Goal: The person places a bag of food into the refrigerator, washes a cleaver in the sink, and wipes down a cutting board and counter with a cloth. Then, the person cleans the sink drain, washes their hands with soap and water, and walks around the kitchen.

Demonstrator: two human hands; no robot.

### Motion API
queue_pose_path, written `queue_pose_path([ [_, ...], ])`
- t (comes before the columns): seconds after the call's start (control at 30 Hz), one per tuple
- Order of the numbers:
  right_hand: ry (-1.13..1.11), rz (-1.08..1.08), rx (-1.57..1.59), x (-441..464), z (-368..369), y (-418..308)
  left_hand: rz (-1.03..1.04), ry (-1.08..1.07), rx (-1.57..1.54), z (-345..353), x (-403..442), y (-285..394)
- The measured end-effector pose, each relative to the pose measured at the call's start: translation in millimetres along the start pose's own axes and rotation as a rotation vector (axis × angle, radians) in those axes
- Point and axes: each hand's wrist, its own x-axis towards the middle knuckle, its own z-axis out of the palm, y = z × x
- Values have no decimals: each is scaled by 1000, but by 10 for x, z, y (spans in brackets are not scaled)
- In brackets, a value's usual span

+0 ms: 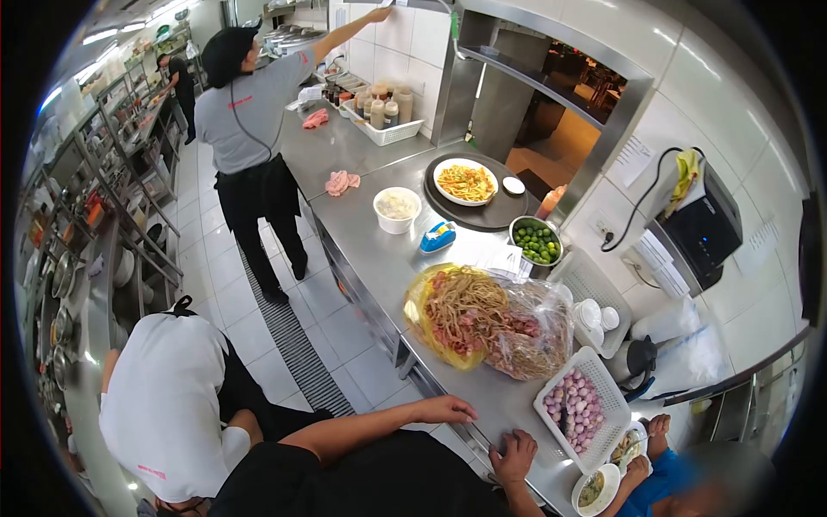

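Note:
My left hand point(448, 409) hangs beside the front edge of the steel counter point(349, 220), fingers loosely stretched and holding nothing. Close to it, my right hand point(514, 455) rests at the counter edge with its fingers apart and nothing in them. Nearest to the right hand is a white basket point(544, 415) of small purple onions point(586, 415). Beyond it lie a yellow bag point(417, 308) of brown stringy food with pink pieces and a clear plastic bag point(551, 332).
A person in blue point(659, 482) reaches toward a white bowl point(610, 493) at lower right. Another person point(164, 388) bends over at left; one in grey point(245, 121) reaches up. A noodle plate point(441, 188), limes point(536, 241) and a tub point(396, 226) stand farther back.

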Motion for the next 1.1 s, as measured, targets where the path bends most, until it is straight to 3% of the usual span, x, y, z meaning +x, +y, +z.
queue_pose_path([
  [0.07,-26,-14,-19,24,41,-13,-166,-22,-369,-84,-195,-93],
  [0.1,-20,-9,-39,20,56,-18,-173,-19,-389,-136,-311,-174],
  [0.17,-9,-9,-73,35,91,-25,-118,233,-541,-356,-526,-268],
  [0.23,-17,3,-72,36,114,-32,69,456,-986,-634,-730,-59],
  [0.43,-35,81,1,147,103,-195,683,631,-1118,-1311,-1326,1132],
  [0.53,29,73,137,262,217,-288,754,719,-1222,-1305,-1425,1455],
  [0.6,-41,172,496,493,259,-469,774,722,-1196,-1254,-1410,1462],
  [0.67,-47,112,511,710,341,-564,709,939,-1090,-1190,-1350,1344],
  [0.7,-159,82,628,810,359,-621,705,949,-1074,-1176,-1343,1221],
  [0.73,-272,54,738,917,354,-691,532,1018,-1012,-1160,-1329,1024],
  [0.77,-236,-75,732,1060,294,-803,357,1075,-952,-1133,-1308,819],
  [0.83,-298,-91,811,1249,183,-982,142,1221,-958,-1063,-1287,437],
  [0.9,-342,-125,877,1430,123,-1102,26,1202,-1116,-1113,-1376,-194],
  [0.97,-404,-196,837,1580,103,-1208,-151,1295,-1087,-1146,-1446,-710],
  [1.07,-454,-181,805,1753,161,-1336,-287,1372,-998,-1252,-1562,-1428],
  [1.1,-483,-150,810,1819,172,-1388,-390,1374,-815,-1371,-1664,-1862],
])
